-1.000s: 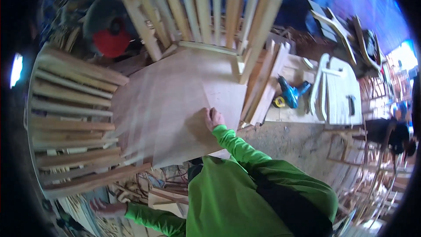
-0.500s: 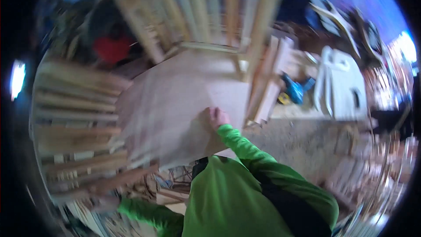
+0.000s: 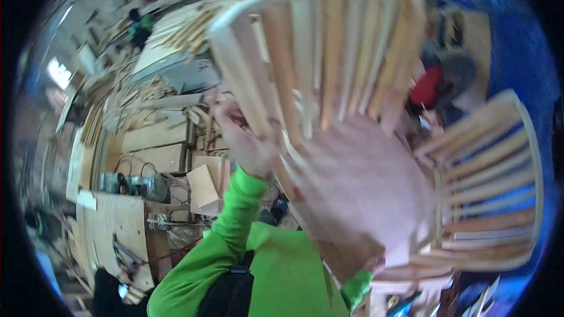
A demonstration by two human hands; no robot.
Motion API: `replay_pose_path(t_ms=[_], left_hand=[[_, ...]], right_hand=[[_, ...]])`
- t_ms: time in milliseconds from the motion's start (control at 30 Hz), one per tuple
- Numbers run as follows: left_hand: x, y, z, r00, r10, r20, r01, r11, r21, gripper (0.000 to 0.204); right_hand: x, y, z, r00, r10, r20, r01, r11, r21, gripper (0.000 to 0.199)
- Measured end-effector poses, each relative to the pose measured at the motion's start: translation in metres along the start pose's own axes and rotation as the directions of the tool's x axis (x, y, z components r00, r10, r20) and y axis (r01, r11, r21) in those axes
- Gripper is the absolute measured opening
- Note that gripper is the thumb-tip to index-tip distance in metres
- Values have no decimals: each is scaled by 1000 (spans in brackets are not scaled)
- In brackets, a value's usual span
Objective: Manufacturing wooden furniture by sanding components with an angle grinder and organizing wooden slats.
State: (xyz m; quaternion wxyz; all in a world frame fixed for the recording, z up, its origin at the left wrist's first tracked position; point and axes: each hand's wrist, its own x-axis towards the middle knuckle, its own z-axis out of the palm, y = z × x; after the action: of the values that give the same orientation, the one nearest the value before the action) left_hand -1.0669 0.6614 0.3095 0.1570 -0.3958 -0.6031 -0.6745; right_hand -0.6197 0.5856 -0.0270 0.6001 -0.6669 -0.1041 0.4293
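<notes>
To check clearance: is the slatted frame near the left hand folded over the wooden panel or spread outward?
Spread outward: the slatted frame extends away from the wooden panel, whose broad face shows.

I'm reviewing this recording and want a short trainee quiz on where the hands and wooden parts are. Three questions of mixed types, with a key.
1. True or false: the wooden panel lies to the right of the left hand in the picture.

2. Which is nearest to the left hand?
A) the slatted frame at far right
B) the upper slatted frame
C) the blue sheeting

3. Which of the person's two hands appears lower in the picture?

Key: 1. True. 2. B. 3. The right hand.
</notes>
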Motion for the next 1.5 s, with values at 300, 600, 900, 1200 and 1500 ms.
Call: replay_pose_path(t_ms=[300,600,900,1200,1500], left_hand=[[-32,26,-7,999,-40,30,39,998,45,56],[-28,24,3,997,16,-79,-16,1000,2,57],[-24,6,24,988,90,-129,-98,993,-61,58],[-18,-57,-112,861,-80,502,181,971,-155,30],[41,-196,-139,784,-569,246,560,821,113,8]], right_hand=[[21,-46,19,897,-329,295,409,365,-837,61],[54,-56,21,908,-165,385,400,69,-914,53],[17,-85,6,801,-195,566,470,-381,-796,50],[-244,-72,237,226,625,747,897,166,-410,34],[-354,-24,382,-106,603,791,912,375,-164,35]])
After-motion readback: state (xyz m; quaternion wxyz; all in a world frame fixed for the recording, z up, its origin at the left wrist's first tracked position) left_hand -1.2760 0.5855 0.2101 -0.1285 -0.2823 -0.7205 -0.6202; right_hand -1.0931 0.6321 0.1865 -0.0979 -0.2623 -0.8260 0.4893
